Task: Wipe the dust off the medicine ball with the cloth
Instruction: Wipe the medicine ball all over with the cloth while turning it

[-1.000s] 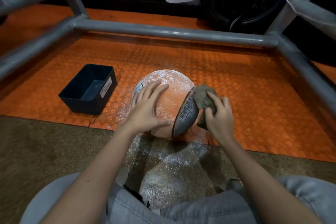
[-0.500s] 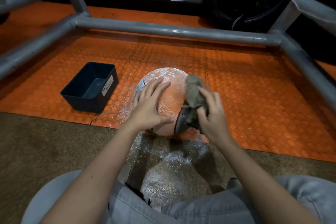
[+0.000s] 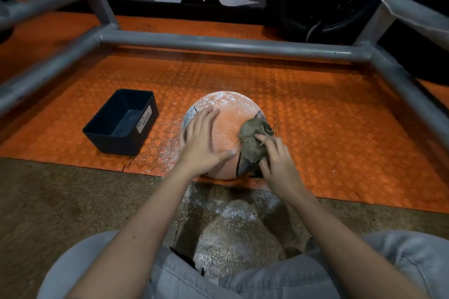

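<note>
Cloth [image 3: 252,143] sits further up and inward on medicine ball [image 3: 228,119] than second ago. White dust [image 3: 230,221] lies scattered on brown floor [image 3: 60,201] near knees. Right hand [image 3: 279,160] presses bunched cloth to ball's right side, fingers curled into it. Left hand [image 3: 201,145] lies flat on ball's left, fingers spread wide. Ball rests on orange studded mat [image 3: 328,128], far crown dusty. Black bin [image 3: 114,138] stands left of ball, apart from it, labelled; only its dark inner floor shows. Grey pipe frame [image 3: 230,43] runs beyond.

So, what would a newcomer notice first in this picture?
The round orange medicine ball, dusted white on its far side, sits on the orange studded mat. The left hand rests flat on it while the right hand holds a crumpled grey-brown cloth against its right side. A dark rectangular plastic bin stands to its left.
</note>
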Motion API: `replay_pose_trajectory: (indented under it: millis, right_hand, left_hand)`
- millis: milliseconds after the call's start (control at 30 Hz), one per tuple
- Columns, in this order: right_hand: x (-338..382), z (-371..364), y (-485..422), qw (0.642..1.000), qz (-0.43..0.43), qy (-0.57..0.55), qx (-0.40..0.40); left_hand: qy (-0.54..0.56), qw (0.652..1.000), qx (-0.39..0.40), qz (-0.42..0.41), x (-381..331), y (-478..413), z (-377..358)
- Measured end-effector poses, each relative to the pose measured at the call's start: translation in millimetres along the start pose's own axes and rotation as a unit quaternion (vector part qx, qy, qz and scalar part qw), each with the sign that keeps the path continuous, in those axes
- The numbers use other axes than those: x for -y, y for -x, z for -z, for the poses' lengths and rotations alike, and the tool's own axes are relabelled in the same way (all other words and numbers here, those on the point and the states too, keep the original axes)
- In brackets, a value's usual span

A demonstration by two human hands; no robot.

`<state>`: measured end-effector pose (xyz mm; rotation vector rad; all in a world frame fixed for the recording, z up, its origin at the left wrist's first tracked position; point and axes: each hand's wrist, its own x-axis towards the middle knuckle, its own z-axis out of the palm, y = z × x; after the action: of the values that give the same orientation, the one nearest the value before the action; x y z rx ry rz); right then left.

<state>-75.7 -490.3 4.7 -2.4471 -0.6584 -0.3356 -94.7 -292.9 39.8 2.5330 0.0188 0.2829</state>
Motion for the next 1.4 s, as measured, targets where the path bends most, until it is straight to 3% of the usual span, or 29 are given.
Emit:
replay_pose_trajectory:
  millis: [100, 200, 267, 333, 400, 467, 667, 800, 833, 967, 1000, 1100, 1233, 1267, 1333, 1400]
  right_hand:
    - [-22.3, -1.4, -6.5, 0.99, -0.127, -0.053, -0.014]
    - [-28.3, 3.6, -12.9, 0.959, -0.255, -0.11, -0.061]
    - [-15.1, 6.3, -16.4, 0.962, -0.222, -0.132, -0.086]
    - [9.6, 10.2, -17.9, 0.986, -0.08, -0.118, -0.081]
    - [18.4, 9.2, -15.8, 0.998, 0.047, -0.039, -0.028]
    - [3.5, 2.1, -11.9, 0.995, 0.091, 0.032, -0.002]
    - [-0.4, 3.0, -11.8, 0.995, -0.064, -0.044, -0.057]
    - [12.9, 0.1, -5.9, 0.995, 0.072, 0.066, -0.012]
    - [8.2, 1.1, -8.1, 0.995, 0.073, 0.073, -0.012]
    - [-25.9, 7.5, -22.3, 0.991, -0.118, -0.018, -0.061]
    - [-29.1, 7.4, -22.2, 0.99, -0.127, -0.013, -0.056]
    - [-5.2, 3.1, -19.0, 0.995, -0.082, -0.004, -0.062]
    - [18.6, -0.5, -14.0, 0.994, 0.077, 0.069, -0.024]
    - [12.0, 1.5, -16.3, 0.994, 0.072, 0.074, -0.036]
    - [-8.2, 4.6, -22.6, 0.997, -0.032, 0.037, -0.066]
    - [-29.2, 3.3, -26.4, 0.989, -0.139, 0.013, -0.048]
  left_hand:
    - [-0.028, 1.0, 0.009, -0.01, -3.2, -1.7, 0.2]
    - [-0.056, 0.998, 0.025, -0.015, -3.5, -1.5, 1.0]
    - [-0.085, 0.996, 0.03, -0.014, -3.0, -1.2, 0.9]
    - [-0.101, 0.995, 0.017, -0.011, -2.3, -0.9, 1.0]
    - [-0.098, 0.995, 0.002, -0.016, -1.4, -1.1, 1.1]
    - [-0.09, 0.996, 0.001, -0.019, -0.6, -1.5, 1.7]
    - [-0.105, 0.994, 0.017, -0.016, -1.3, -4.3, 0.5]
    - [-0.095, 0.995, 0.012, -0.013, 2.0, -4.8, 0.9]
    - [-0.094, 0.995, 0.01, -0.009, 2.9, -4.7, 1.3]
    - [-0.111, 0.994, 0.008, 0.001, 5.3, -5.5, 1.6]
    - [-0.111, 0.994, 0.006, -0.001, 4.4, -5.8, 0.8]
    - [-0.116, 0.993, 0.004, -0.006, 1.3, -6.1, -1.6]
    - [-0.092, 0.996, 0.003, -0.009, 1.0, -4.8, -0.6]
    - [-0.087, 0.996, 0.006, -0.008, 1.0, -4.8, 0.1]
    - [-0.087, 0.996, 0.009, -0.005, 1.1, -4.9, 0.7]
    - [-0.087, 0.996, 0.009, -0.008, 1.1, -5.7, 0.0]
